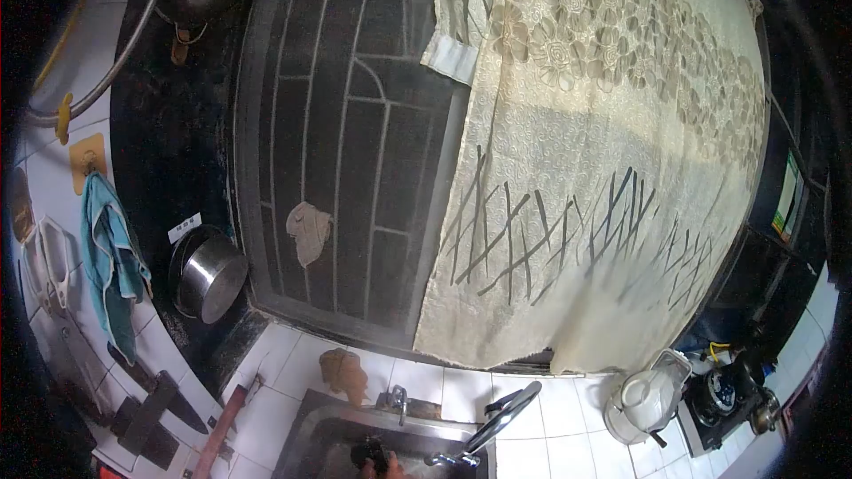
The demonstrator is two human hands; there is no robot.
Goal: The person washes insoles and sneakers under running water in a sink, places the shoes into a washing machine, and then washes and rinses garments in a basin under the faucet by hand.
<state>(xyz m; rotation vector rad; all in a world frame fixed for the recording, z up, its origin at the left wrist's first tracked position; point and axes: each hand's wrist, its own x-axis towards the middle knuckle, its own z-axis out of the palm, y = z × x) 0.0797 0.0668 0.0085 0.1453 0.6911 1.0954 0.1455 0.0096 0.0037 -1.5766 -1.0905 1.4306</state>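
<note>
At the bottom edge, inside the steel sink point(306, 435), the fingers of my right hand point(393, 467) show, closed against a small dark object point(376, 452) whose kind I cannot make out. A bit of skin beside it, probably my left hand point(366, 470), is mostly cut off by the frame, so its grip stays hidden. A metal tap point(398, 401) stands behind the sink. On the sink's right rim, a second faucet with a long dark-and-silver spout point(506, 417) slants up to the right.
Left wall: teal cloth point(114, 257), scissors point(51, 262), cleaver point(146, 421) and steel pot point(213, 279). A brown cloth point(344, 374) lies behind the sink. At right are a pale lidded container point(635, 408) and stove point(706, 417). A cream curtain point(577, 213) covers part of the window.
</note>
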